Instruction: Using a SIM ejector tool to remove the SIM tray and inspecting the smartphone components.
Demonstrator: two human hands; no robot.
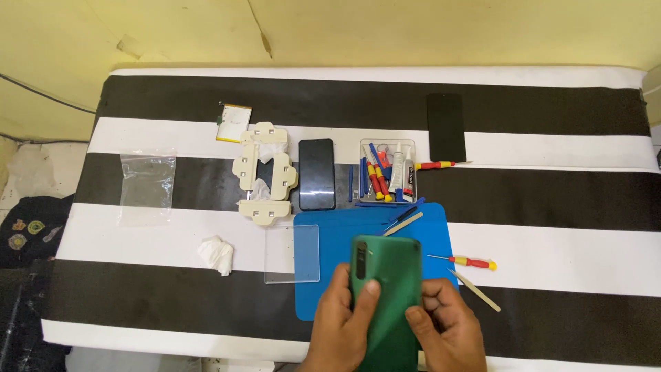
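Green phone (385, 289) stands lengthwise away from me, back up, over the blue mat (427, 231). My left hand (341, 324) and right hand (447, 331) both grasp its sides; the lower end seems hidden.

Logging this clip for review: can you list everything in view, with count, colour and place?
Green phone: one, back up, held over the blue mat.
Blue mat: one, near centre of the striped table.
Black phone: one, screen up, behind the mat.
Clear tray of tools: one, red, yellow and blue handles plus white tubes, right of the black phone.
Black panel: one, far right.
Loose screwdrivers: two, red and yellow, right of tray and mat.
Cream clamp jig: one, left of the black phone.
Clear sheet: one, at the mat's left edge.
Plastic bag: one, clear, far left.
Crumpled tissue: one, white.
Left hand: grips the green phone.
Right hand: grips the green phone.
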